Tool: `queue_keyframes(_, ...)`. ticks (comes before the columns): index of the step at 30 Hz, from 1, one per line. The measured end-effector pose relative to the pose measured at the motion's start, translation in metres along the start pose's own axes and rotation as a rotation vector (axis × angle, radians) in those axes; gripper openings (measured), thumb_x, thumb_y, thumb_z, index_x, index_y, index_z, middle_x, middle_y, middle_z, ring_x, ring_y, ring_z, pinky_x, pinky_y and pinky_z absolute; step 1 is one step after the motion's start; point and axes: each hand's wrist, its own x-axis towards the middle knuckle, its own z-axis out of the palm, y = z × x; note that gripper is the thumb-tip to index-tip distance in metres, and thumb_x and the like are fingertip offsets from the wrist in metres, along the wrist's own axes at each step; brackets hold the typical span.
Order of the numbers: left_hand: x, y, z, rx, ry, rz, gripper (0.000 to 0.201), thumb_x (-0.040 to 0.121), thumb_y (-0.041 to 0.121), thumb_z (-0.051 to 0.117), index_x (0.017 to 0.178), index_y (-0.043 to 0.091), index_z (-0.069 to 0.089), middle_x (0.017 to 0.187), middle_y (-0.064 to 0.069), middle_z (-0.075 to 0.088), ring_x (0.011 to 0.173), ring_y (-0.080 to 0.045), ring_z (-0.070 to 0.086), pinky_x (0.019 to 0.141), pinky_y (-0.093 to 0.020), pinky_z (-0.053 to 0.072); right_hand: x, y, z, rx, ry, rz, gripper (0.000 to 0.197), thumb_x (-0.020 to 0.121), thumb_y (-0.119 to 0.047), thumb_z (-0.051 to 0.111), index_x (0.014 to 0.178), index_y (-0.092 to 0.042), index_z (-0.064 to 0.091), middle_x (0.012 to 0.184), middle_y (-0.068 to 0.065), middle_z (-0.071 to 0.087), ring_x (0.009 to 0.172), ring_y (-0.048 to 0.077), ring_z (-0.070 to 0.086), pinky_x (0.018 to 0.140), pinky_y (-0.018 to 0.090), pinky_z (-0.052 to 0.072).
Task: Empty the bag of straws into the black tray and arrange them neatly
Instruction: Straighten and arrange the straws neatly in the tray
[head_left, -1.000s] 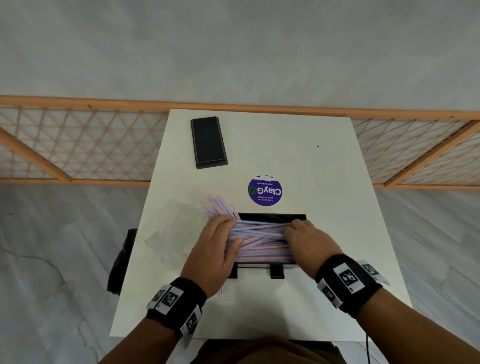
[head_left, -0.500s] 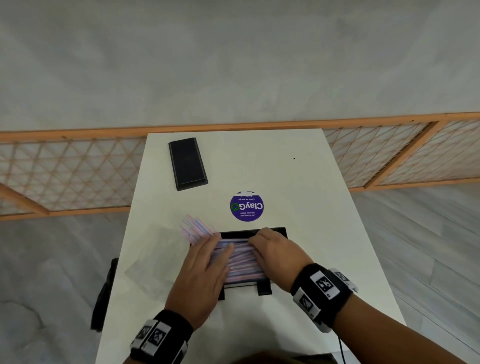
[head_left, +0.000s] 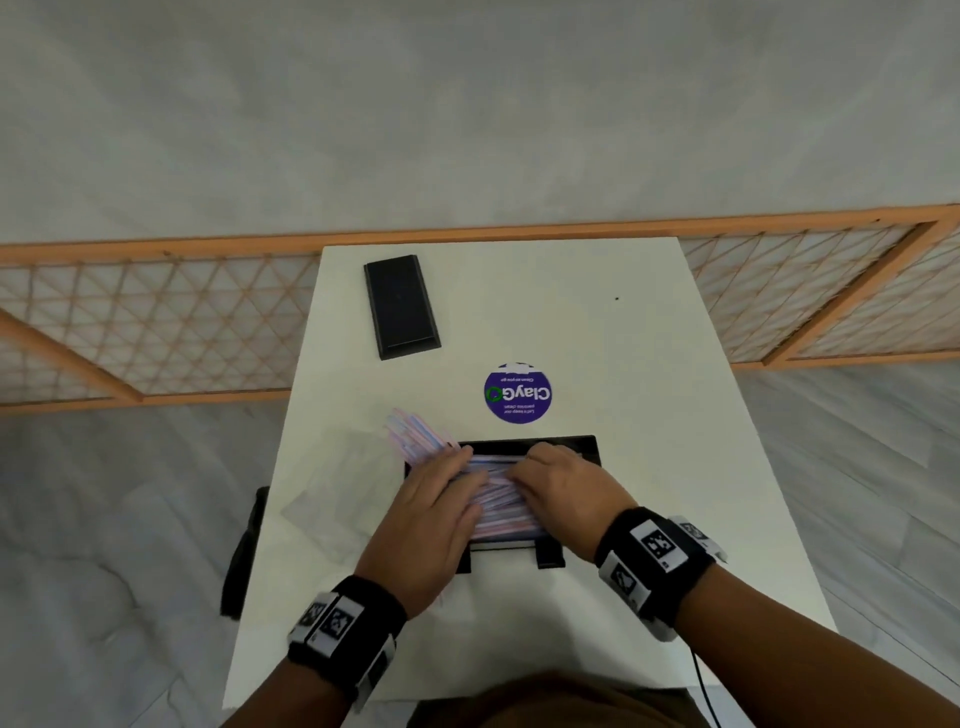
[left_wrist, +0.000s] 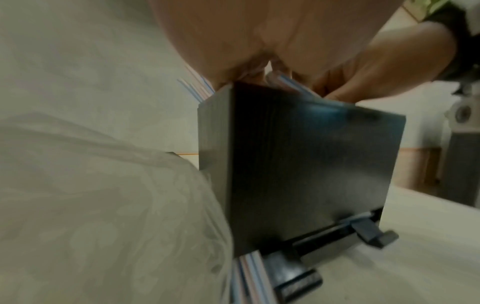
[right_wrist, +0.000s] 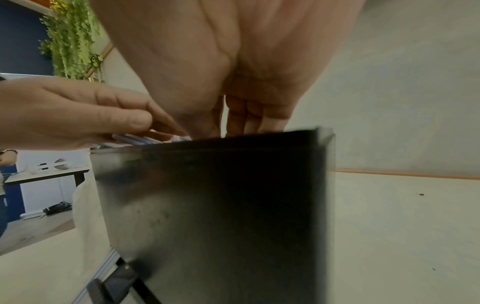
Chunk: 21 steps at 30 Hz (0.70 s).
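Both hands flat on the straws (head_left: 498, 493) in the black tray (head_left: 582, 447), near edge of the worktop (head_left: 623, 364); left hand (head_left: 431, 525) and right hand (head_left: 566, 493) spread, fingers straight, gripping nothing, probably levelling; stray ends fan toward ten o'clock, over the emptied bag (head_left: 337, 493).

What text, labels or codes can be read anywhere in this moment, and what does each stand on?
"ClayGO": on the round purple sticker on the white table, upside down from the head view.
Smaller lines under it on the same sticker: too small to read.
Square black-and-white marker patterns on the wristbands: codes, not words.
No text is readable in either wrist view.
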Motion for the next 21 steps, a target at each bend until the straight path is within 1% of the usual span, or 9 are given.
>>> queue_keyframes(2, -0.004, 0.005, -0.018, -0.120, 0.146, -0.107, 0.028, 0.105, 0.028, 0.051, 0.124, 0.013, 0.065, 0.129, -0.001, 0.059, 0.122, -0.020, 0.055, 0.104, -0.039, 0.046, -0.002, -0.003, -0.007, 0.028, 0.034, 0.024, 0.022, 0.094, -0.026, 0.050, 0.101, -0.018, 0.070, 0.097, 0.004, 0.063, 0.086, 0.027, 0.063, 0.074, 0.042, 0.057)
queue_keyframes(4, -0.015, 0.008, -0.034, -0.175, 0.308, -0.232, 0.014, 0.102, 0.027, 0.054, 0.103, 0.017, 0.064, 0.103, 0.005, 0.060, 0.099, -0.017, 0.057, 0.086, -0.034, 0.047, -0.007, -0.006, -0.018, 0.056, 0.092, 0.035, 0.031, 0.097, -0.033, 0.043, 0.103, -0.019, 0.070, 0.098, 0.001, 0.063, 0.087, 0.025, 0.062, 0.075, 0.037, 0.056)
queue_keyframes(6, -0.030, 0.005, -0.040, -0.210, 0.371, -0.385, 0.019, 0.104, 0.030, 0.053, 0.087, 0.021, 0.056, 0.086, 0.007, 0.056, 0.082, -0.016, 0.055, 0.072, -0.032, 0.046, -0.015, -0.008, -0.026, 0.089, 0.129, 0.028, 0.029, 0.098, -0.034, 0.044, 0.103, -0.021, 0.069, 0.098, -0.002, 0.062, 0.086, 0.022, 0.061, 0.072, 0.035, 0.054)
queue_keyframes(8, -0.048, -0.002, -0.036, -0.245, 0.305, -0.525, 0.033, 0.105, 0.036, 0.052, 0.075, 0.022, 0.048, 0.073, 0.006, 0.049, 0.069, -0.015, 0.050, 0.062, -0.032, 0.043, -0.024, -0.011, -0.030, 0.112, 0.134, 0.022, 0.022, 0.098, -0.033, 0.047, 0.101, -0.024, 0.066, 0.095, -0.005, 0.061, 0.083, 0.020, 0.061, 0.067, 0.034, 0.053)
queue_keyframes(10, -0.067, -0.009, -0.022, -0.252, 0.156, -0.573, 0.043, 0.103, 0.048, 0.047, 0.070, 0.020, 0.043, 0.066, 0.003, 0.045, 0.062, -0.015, 0.046, 0.058, -0.032, 0.038, -0.033, -0.014, -0.029, 0.124, 0.113, 0.006, 0.016, 0.097, -0.033, 0.050, 0.094, -0.026, 0.063, 0.088, -0.009, 0.059, 0.078, 0.019, 0.060, 0.062, 0.035, 0.052)
queue_keyframes(13, -0.084, -0.012, 0.000, -0.339, -0.002, -0.657, 0.074, 0.097, 0.074, 0.026, 0.072, 0.011, 0.055, 0.067, -0.004, 0.056, 0.065, -0.016, 0.055, 0.064, -0.038, 0.045, -0.042, -0.016, -0.024, 0.122, 0.032, -0.028, 0.022, 0.096, -0.041, 0.050, 0.080, -0.028, 0.055, 0.076, -0.011, 0.053, 0.068, 0.013, 0.053, 0.058, 0.034, 0.049)
queue_keyframes(15, -0.085, -0.013, 0.010, -0.437, -0.013, -0.758, 0.085, 0.091, 0.082, 0.025, 0.078, 0.006, 0.062, 0.073, -0.009, 0.062, 0.070, -0.019, 0.059, 0.071, -0.040, 0.048, -0.045, -0.016, -0.019, 0.105, -0.028, -0.038, 0.028, 0.095, -0.050, 0.051, 0.077, -0.029, 0.049, 0.073, -0.013, 0.049, 0.064, 0.009, 0.048, 0.055, 0.029, 0.047)
queue_keyframes(18, -0.082, -0.019, 0.021, -0.506, -0.089, -0.722, 0.077, 0.085, 0.089, 0.039, 0.075, 0.015, 0.056, 0.069, -0.006, 0.055, 0.064, -0.016, 0.051, 0.065, -0.036, 0.044, -0.050, -0.016, -0.012, 0.070, -0.109, -0.040, 0.030, 0.094, -0.056, 0.050, 0.079, -0.031, 0.043, 0.073, -0.013, 0.048, 0.064, 0.010, 0.047, 0.055, 0.029, 0.047)
queue_keyframes(21, -0.082, -0.024, 0.033, -0.425, -0.228, -0.696, 0.058, 0.087, 0.078, 0.055, 0.071, 0.023, 0.046, 0.064, 0.004, 0.046, 0.060, -0.011, 0.046, 0.061, -0.030, 0.038, -0.051, -0.017, -0.009, 0.056, -0.112, -0.015, 0.020, 0.096, -0.049, 0.047, 0.087, -0.031, 0.043, 0.077, -0.012, 0.053, 0.066, 0.014, 0.050, 0.055, 0.032, 0.047)
